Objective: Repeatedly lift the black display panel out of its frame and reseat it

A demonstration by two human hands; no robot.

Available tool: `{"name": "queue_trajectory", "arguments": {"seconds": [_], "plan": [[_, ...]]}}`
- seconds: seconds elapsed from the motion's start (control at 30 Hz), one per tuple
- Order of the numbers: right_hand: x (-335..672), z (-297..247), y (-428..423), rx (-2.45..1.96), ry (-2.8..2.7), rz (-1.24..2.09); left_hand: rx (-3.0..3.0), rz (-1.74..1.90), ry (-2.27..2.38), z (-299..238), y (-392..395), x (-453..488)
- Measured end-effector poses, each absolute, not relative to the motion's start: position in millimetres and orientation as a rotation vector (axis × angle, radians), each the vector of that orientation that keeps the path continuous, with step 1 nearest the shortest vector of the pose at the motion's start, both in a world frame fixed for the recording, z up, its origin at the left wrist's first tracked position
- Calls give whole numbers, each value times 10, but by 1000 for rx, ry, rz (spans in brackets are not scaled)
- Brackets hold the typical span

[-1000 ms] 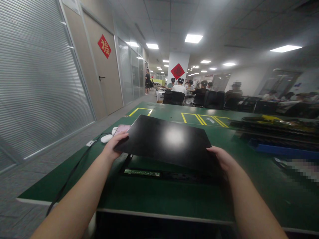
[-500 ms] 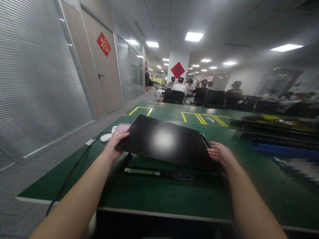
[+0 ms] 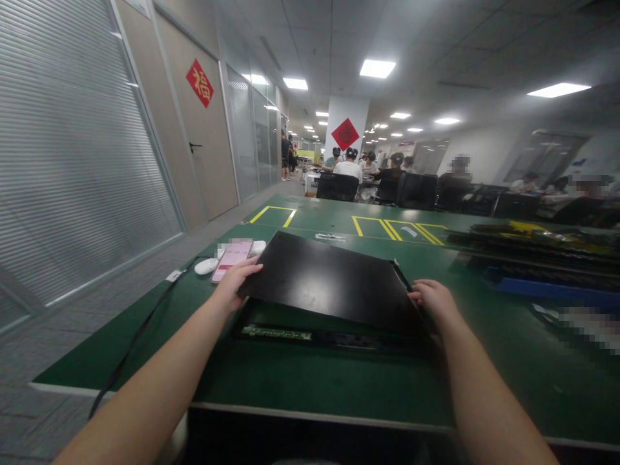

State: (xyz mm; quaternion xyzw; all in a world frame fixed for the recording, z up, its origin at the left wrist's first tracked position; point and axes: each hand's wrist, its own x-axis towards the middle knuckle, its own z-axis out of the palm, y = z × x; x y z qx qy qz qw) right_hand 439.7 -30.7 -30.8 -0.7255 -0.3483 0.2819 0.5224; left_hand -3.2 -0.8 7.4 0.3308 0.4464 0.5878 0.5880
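Observation:
A glossy black display panel (image 3: 329,278) is held tilted, its left side higher than its right. My left hand (image 3: 237,283) pinches the panel's left edge, thumb on top. At the opposite edge my right hand (image 3: 431,302) has its fingers closed on the panel's right side; part of that grip is hidden. Beneath the panel lies a black frame (image 3: 349,341), its near side and a bit of its right side showing. A green circuit board strip (image 3: 276,333) sits in the frame's near side.
A phone (image 3: 233,258) and a white mouse (image 3: 206,266) lie left on the green table (image 3: 310,387). A black cable (image 3: 140,336) runs off the left edge. Stacked dark panels (image 3: 523,248) and a blue tray (image 3: 557,290) stand right. People sit beyond.
The panel has come down closer to the frame, its left side moving right and lower. Both hands moved with it, and more of the phone shows.

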Motion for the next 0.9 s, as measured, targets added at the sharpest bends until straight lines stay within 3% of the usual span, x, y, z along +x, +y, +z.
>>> {"name": "queue_trajectory", "arguments": {"seconds": [0.23,0.9], "plan": [[4608,-424,-248,-1950,-1018,485,799,1340,1066,63,-18,3],[4472,-238,-350,-2202,-1122,340,846,1272,1156,26,-45,68]]}}
